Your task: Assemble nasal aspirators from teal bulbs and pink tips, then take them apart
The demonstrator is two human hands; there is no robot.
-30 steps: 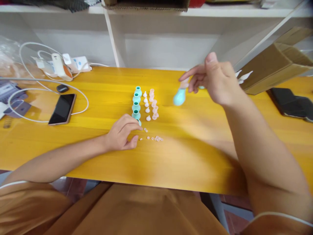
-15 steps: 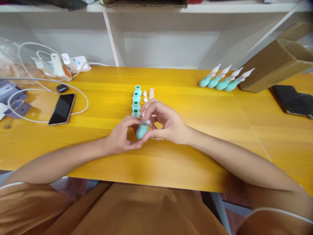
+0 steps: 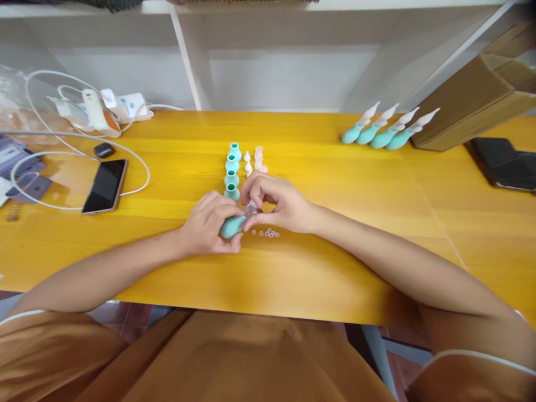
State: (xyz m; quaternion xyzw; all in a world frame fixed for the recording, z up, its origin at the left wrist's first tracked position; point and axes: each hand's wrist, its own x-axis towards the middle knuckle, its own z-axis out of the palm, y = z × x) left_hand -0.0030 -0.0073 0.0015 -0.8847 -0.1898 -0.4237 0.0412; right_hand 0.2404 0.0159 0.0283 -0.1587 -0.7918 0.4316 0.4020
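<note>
My left hand (image 3: 209,223) is closed around a turquoise squeeze bulb (image 3: 233,227), which lies tilted with its neck toward the right. At that neck, the fingertips of my right hand (image 3: 281,204) pinch a clear nozzle piece (image 3: 250,209); its far end is partly hidden by the fingers. Several open-necked turquoise bulbs (image 3: 231,192) stand in a row just beyond my left hand. Beside them are small white tips (image 3: 247,157) and pale pink pieces (image 3: 259,159), the nearest ones partly covered by my right hand. Small clear rings (image 3: 270,233) lie scattered below my right hand.
Several bulbs with pointed nozzles (image 3: 393,135) lean in a row at the back right, next to a cardboard box (image 3: 464,100). A black phone (image 3: 502,164) lies at the right. Left are another phone (image 3: 105,186), white cables and a power strip (image 3: 136,106). Shelving rises behind.
The bulb has tipped from upright to lying tilted, its neck now toward the right. My left hand has wrapped over it, and my right fingers have moved to the clear piece at its neck.
</note>
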